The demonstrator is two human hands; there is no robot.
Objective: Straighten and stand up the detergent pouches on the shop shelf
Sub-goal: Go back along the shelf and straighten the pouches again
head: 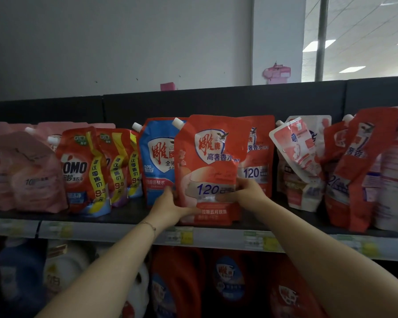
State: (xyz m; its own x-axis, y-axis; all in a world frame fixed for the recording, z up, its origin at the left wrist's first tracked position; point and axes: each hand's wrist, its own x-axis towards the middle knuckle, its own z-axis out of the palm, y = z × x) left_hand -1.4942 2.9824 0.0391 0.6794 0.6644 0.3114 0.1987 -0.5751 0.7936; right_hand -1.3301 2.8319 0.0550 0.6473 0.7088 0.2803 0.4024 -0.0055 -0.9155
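At shelf [129, 215] front: red pouch [209, 166] upright, marked "120".
Grip of left hand [168, 206]: curled round its lower edge.
Grip of right hand [248, 191]: clasping its right side.
Nearby OMO pouch [83, 171]: I read "9.9".

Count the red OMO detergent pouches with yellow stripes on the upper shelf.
3: front red plastic OMO pouch leftmost, middle OMO pouch partly behind it, third OMO pouch beside the blue plastic pouch. Others may be hidden behind.
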